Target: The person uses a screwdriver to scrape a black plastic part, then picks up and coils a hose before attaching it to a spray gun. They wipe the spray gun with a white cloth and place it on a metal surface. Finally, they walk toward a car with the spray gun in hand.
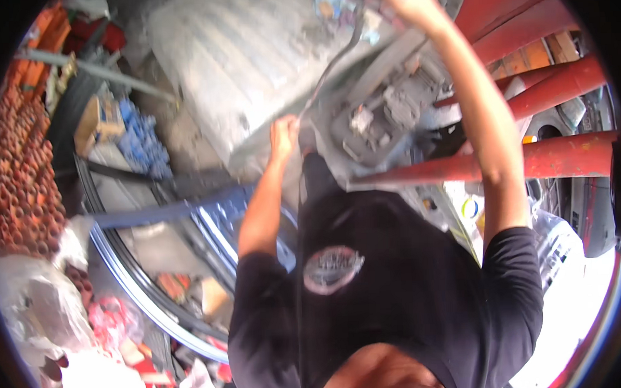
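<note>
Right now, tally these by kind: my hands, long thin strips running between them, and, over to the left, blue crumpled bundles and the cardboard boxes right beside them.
Hands: 2, the left hand and the right hand
Strip: 1
Blue bundle: 1
Cardboard box: 1
Total: 5

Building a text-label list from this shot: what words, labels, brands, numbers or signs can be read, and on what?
None can be read.
Black shirt: round pale print on the chest, too blurred to read.
Strip: no lettering can be made out.
Cardboard box: too small to tell.
</note>
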